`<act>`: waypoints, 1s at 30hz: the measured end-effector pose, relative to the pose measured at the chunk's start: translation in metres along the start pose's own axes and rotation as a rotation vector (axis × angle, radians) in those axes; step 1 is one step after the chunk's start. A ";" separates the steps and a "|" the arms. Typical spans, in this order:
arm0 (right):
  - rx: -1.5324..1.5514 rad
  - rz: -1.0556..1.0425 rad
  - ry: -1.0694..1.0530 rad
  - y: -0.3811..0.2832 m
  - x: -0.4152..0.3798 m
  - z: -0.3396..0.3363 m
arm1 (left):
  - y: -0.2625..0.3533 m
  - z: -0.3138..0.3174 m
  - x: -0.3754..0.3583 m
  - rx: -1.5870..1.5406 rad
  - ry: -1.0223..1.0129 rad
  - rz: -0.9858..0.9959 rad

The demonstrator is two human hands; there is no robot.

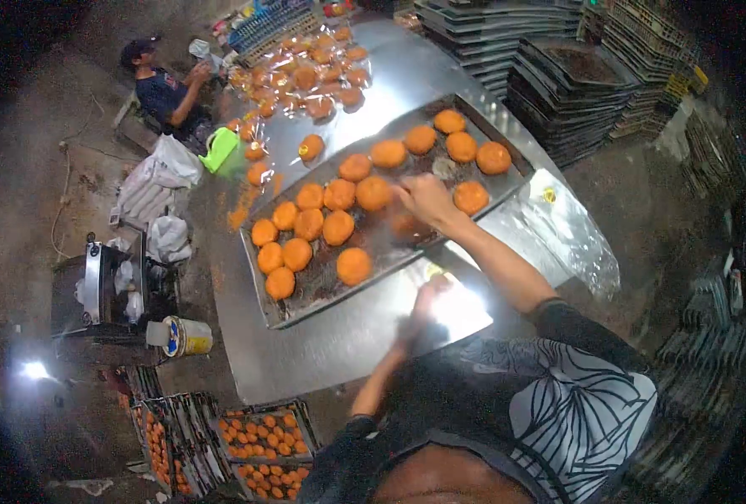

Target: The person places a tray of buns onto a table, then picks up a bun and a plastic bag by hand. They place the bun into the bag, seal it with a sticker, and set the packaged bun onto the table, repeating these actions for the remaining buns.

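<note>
A large metal baking tray [272,307] with several round orange-brown buns [339,228] lies on the steel table. My right hand [427,202] is over the tray, its fingers curled beside a bun [374,193]; whatever they hold is hidden. Below that hand is a blurred brownish shape I cannot make out. My left hand [423,309] is smeared by motion in front of the tray's near edge, close to a yellow label [434,270] that seems to be on clear plastic. Whether its fingers are open or closed does not show.
Clear plastic bags [570,227] lie on the table's right side. Wrapped buns [306,78] are heaped at the far end, where another person [167,92] sits. Stacked trays [574,92] stand beyond the table. A bucket [190,336] and bun-filled trays [264,433] are at lower left.
</note>
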State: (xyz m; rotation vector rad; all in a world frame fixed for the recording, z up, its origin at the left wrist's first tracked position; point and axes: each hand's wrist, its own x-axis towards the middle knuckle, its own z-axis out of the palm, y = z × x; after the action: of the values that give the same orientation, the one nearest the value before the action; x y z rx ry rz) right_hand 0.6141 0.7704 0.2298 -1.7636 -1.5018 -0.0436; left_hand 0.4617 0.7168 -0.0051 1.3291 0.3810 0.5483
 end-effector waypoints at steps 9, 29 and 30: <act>0.342 0.486 -0.654 0.005 -0.113 -0.026 | 0.005 0.007 0.003 0.872 -0.088 0.175; 1.619 1.081 -0.002 -0.001 -0.143 -0.041 | 0.174 0.073 -0.001 0.761 0.058 0.440; 1.266 1.077 0.021 -0.006 -0.130 -0.040 | 0.167 0.071 -0.005 0.757 0.069 0.432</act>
State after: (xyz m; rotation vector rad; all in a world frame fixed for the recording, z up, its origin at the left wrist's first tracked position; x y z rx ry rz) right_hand 0.5888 0.6413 0.1946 -1.1887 -0.1632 1.1417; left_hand 0.4713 0.6811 0.1723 2.1527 0.3734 0.8570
